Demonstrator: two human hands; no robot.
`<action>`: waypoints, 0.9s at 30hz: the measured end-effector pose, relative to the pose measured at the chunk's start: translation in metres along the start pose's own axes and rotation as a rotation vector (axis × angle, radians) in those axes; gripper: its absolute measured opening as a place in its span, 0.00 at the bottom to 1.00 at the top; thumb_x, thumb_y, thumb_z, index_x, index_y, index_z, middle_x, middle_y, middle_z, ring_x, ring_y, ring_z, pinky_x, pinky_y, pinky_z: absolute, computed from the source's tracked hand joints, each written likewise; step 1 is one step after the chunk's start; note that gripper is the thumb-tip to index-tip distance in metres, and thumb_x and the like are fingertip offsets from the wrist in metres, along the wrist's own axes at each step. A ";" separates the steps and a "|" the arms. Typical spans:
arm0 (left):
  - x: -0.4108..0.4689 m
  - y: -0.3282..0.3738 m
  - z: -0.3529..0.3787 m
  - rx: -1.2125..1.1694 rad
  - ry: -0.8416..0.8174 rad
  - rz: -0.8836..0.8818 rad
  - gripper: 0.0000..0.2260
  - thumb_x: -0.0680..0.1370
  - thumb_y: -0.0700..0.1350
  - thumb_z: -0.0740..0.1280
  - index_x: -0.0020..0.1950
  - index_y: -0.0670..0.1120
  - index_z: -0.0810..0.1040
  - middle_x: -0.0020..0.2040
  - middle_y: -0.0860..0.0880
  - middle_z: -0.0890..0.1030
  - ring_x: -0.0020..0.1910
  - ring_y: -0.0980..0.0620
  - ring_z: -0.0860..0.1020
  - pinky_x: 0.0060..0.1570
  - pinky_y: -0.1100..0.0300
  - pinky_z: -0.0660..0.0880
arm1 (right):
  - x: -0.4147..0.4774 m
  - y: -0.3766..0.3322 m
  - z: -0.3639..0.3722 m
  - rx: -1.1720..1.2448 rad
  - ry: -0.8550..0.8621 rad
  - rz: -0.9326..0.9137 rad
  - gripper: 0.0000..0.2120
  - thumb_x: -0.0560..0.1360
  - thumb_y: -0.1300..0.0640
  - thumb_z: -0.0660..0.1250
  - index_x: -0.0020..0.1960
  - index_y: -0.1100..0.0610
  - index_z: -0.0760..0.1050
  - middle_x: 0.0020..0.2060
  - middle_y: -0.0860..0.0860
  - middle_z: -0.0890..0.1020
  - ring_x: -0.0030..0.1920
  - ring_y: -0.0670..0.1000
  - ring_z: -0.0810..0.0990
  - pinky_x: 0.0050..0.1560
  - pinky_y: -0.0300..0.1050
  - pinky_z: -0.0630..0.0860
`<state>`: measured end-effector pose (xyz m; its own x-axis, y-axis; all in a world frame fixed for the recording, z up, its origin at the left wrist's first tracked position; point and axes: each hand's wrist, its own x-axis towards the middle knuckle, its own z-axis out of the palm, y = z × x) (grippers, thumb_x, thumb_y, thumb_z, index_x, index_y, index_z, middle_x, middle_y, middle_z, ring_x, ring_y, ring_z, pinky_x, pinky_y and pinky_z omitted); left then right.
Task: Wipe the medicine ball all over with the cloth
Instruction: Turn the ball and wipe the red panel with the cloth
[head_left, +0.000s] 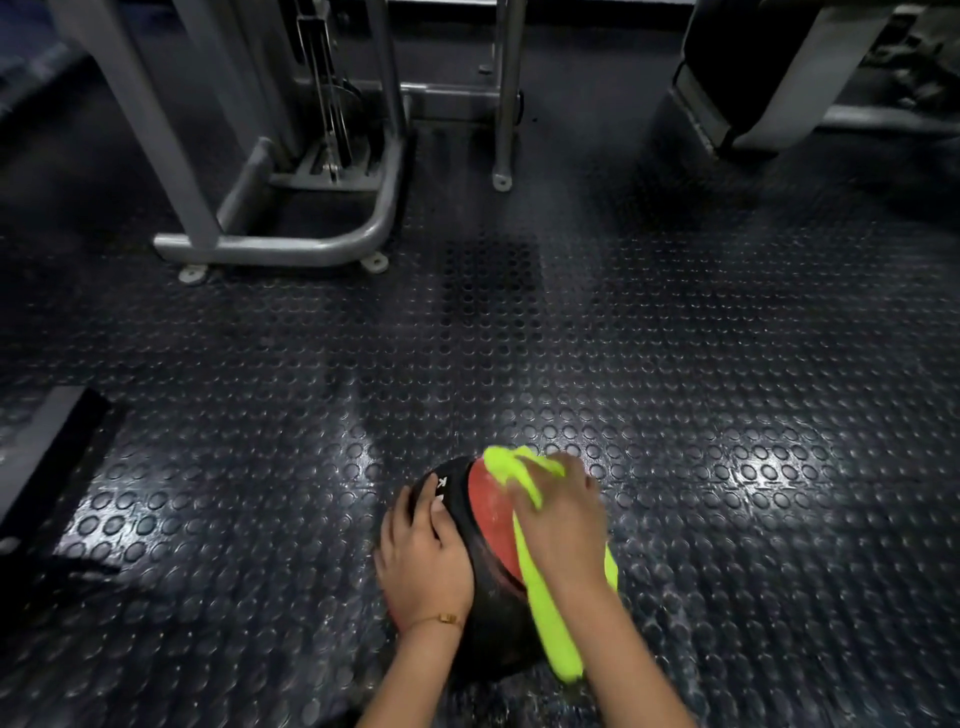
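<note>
The medicine ball (491, 512) lies between the hands: left hand (423, 551), fingers spread, steadies its left side; right hand (563, 514) grips the cloth (545, 613) against its right side.

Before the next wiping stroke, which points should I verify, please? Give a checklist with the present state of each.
1. Left hand rests on the medicine ball to steady it: ok.
2. Right hand holds the cloth against the ball: ok.
3. Ball sits on the studded floor: ok.
4. Cloth covers only the right side; the left is uncovered: ok.
5. Underside wiped: cannot tell.
</note>
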<state>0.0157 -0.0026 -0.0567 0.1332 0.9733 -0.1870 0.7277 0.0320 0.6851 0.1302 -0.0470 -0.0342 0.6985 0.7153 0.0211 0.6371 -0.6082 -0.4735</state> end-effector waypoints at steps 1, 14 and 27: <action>-0.001 0.000 0.000 -0.004 -0.003 -0.021 0.28 0.73 0.59 0.42 0.68 0.58 0.70 0.72 0.51 0.68 0.71 0.48 0.63 0.69 0.44 0.60 | 0.019 -0.002 0.000 -0.011 -0.112 0.064 0.21 0.74 0.42 0.56 0.62 0.49 0.74 0.63 0.56 0.72 0.59 0.61 0.73 0.57 0.54 0.72; -0.005 -0.002 -0.001 -0.038 0.000 -0.032 0.18 0.81 0.51 0.49 0.68 0.57 0.69 0.72 0.51 0.66 0.72 0.48 0.62 0.70 0.45 0.58 | 0.022 -0.010 -0.006 -0.131 -0.101 0.022 0.17 0.76 0.45 0.60 0.56 0.53 0.78 0.57 0.52 0.74 0.58 0.58 0.71 0.56 0.53 0.69; -0.033 -0.024 -0.005 -0.034 0.000 0.120 0.29 0.73 0.60 0.40 0.69 0.58 0.67 0.72 0.53 0.65 0.72 0.50 0.60 0.71 0.44 0.59 | 0.005 0.001 -0.005 -0.089 -0.112 0.075 0.17 0.75 0.46 0.61 0.54 0.57 0.79 0.55 0.56 0.76 0.55 0.60 0.72 0.52 0.52 0.70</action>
<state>-0.0098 -0.0341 -0.0634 0.2181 0.9706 -0.1019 0.6832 -0.0773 0.7261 0.1358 -0.0462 -0.0300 0.7078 0.6975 -0.1123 0.6143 -0.6861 -0.3897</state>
